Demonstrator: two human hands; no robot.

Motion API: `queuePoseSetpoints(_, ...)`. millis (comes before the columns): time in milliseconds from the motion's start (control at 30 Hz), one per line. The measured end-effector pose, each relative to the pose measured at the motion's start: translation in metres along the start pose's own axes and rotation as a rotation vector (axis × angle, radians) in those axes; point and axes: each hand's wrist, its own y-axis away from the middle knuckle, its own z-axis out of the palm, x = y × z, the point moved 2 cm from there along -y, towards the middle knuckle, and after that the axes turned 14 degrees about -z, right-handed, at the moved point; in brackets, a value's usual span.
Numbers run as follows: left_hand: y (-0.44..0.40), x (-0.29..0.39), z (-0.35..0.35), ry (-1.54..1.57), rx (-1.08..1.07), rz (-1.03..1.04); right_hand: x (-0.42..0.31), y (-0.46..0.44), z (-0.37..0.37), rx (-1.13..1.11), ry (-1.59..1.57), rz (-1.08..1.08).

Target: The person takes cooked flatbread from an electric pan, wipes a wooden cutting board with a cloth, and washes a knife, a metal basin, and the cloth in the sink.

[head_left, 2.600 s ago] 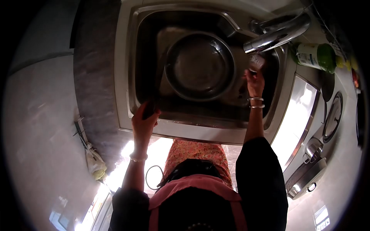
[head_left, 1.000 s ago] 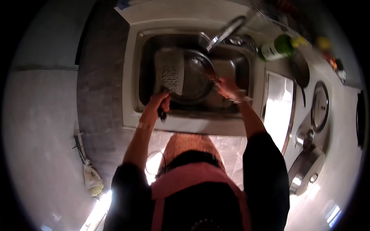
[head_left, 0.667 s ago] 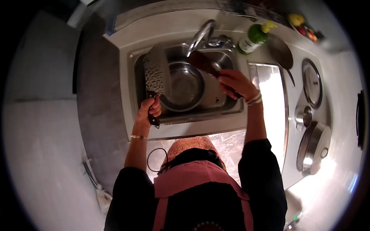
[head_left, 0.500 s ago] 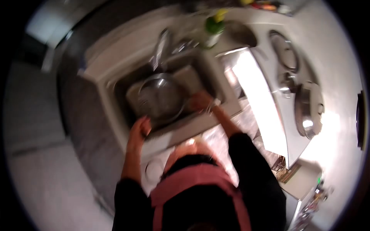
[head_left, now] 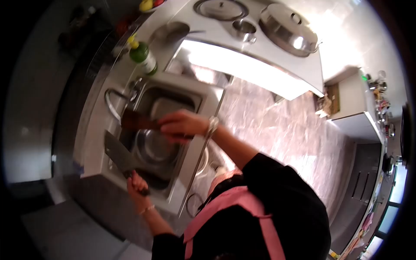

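Now the view's swung right and nothing's been put down: left hand (head_left: 138, 184) gripping the broad grey metal cleaver (head_left: 118, 152), right hand (head_left: 183, 125) the flat brown tool (head_left: 135, 120), over the steel sink (head_left: 177, 97) holding a round metal bowl (head_left: 157, 149).

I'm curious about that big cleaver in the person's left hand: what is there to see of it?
The cleaver has a broad, flat, grey blade that looks like metal, and a dark handle. The left hand grips the handle, whose end shows past the fist. The blade points away from the person, across the edge of the sink; whether it touches there is unclear.
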Motion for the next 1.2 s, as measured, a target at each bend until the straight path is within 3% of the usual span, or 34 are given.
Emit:
queuePoseSetpoints(67,-0.018,-0.001,0.001,0.069,-0.156,0.121,-0.024,0.003,-0.004,-0.036,-0.252,-0.106)
queuePoseSetpoints(133,-0.022,0.006,-0.015,0.133,-0.198,0.106,0.023,0.005,-0.017,-0.019,-0.385,-0.052)
queuePoseSetpoints(167,-0.011,0.002,-0.022,0.209,-0.159,0.056,0.073,0.012,-0.024,0.035,-0.170,0.008)
queuePoseSetpoints(200,0.004,-0.003,-0.024,0.270,-0.128,-0.004,0.132,0.024,-0.029,0.029,0.268,-0.006)
queuePoseSetpoints(233,0.012,0.007,-0.025,0.320,-0.103,-0.089,0.182,0.022,-0.032,0.007,0.763,-0.068)
queuePoseSetpoints(267,0.005,0.005,-0.029,0.396,-0.081,-0.198,0.204,0.015,-0.028,-0.001,1.039,-0.180)
queuePoseSetpoints(300,0.010,0.001,-0.028,0.273,-0.043,-0.198,0.156,0.017,-0.002,0.017,0.553,-0.195)
queuePoseSetpoints(333,0.015,-0.004,-0.025,0.150,-0.005,-0.201,0.103,0.019,0.026,0.082,-0.155,-0.187)
queuePoseSetpoints(367,0.029,0.001,-0.006,0.095,-0.360,0.040,0.048,0.022,0.055,0.136,-0.634,-0.142)
queuePoseSetpoints(400,0.031,0.004,-0.002,0.041,-0.265,0.093,0.054,0.028,0.050,0.097,-0.493,-0.150)
queuePoseSetpoints(433,0.027,0.001,0.005,-0.150,0.040,0.301,0.068,0.027,0.043,0.074,0.473,-0.164)
queuePoseSetpoints(467,0.024,0.003,0.007,-0.228,0.123,0.346,0.076,0.035,0.037,0.064,1.424,-0.093)
queuePoseSetpoints(500,0.023,-0.005,0.029,0.105,0.092,0.222,0.073,0.057,0.033,0.127,1.284,-0.312)
queuePoseSetpoints(567,0.029,-0.051,0.063,0.319,-0.298,0.110,0.063,0.103,0.029,0.164,0.992,-0.746)
queuePoseSetpoints(600,0.024,-0.060,0.042,0.294,-0.301,0.143,0.041,0.145,0.032,0.232,0.652,-0.534)
queuePoseSetpoints(700,0.040,-0.102,0.064,0.099,-0.227,0.147,-0.047,0.275,0.051,0.437,0.200,-0.333)
queuePoseSetpoints(767,0.024,-0.144,0.077,0.101,-0.304,0.059,-0.060,0.365,0.026,0.597,0.220,-0.369)
queuePoseSetpoints(800,0.041,-0.200,0.115,0.182,-0.256,-0.039,-0.050,0.404,0.013,0.672,0.284,-0.389)
queuePoseSetpoints(833,0.032,-0.231,0.124,0.185,-0.242,-0.092,-0.053,0.446,0.015,0.844,0.036,-0.333)
queuePoseSetpoints(867,0.019,-0.257,0.120,0.232,-0.327,-0.191,-0.054,0.494,0.010,0.944,0.060,-0.370)
queuePoseSetpoints(900,-0.005,-0.273,0.108,0.289,-0.402,-0.285,-0.060,0.540,0.012,1.006,-0.111,-0.440)
queuePoseSetpoints(933,-0.029,-0.275,0.093,0.122,-0.308,-0.304,-0.050,0.581,0.002,1.003,-0.222,-0.510)
queuePoseSetpoints(967,-0.026,-0.335,0.113,0.463,-0.421,-0.376,-0.050,0.623,-0.002,1.057,-0.271,-0.587)
queuePoseSetpoints(1067,-0.066,-0.423,0.133,0.275,-0.453,-0.615,-0.068,0.728,-0.005,1.263,-0.257,-0.727)
queuePoseSetpoints(1100,-0.072,-0.459,0.141,0.186,-0.477,-0.728,-0.067,0.774,-0.009,1.232,-0.310,-0.867)
queuePoseSetpoints(1133,-0.071,-0.496,0.156,0.093,-0.390,-0.727,-0.073,0.811,-0.007,1.261,-0.279,-0.922)
queuePoseSetpoints(1167,-0.086,-0.534,0.162,0.197,-0.543,-0.844,-0.080,0.849,-0.003,1.324,-0.259,-0.962)
queuePoseSetpoints(1200,-0.092,-0.575,0.172,0.118,-0.530,-0.793,-0.085,0.887,-0.001,1.335,-0.269,-1.034)
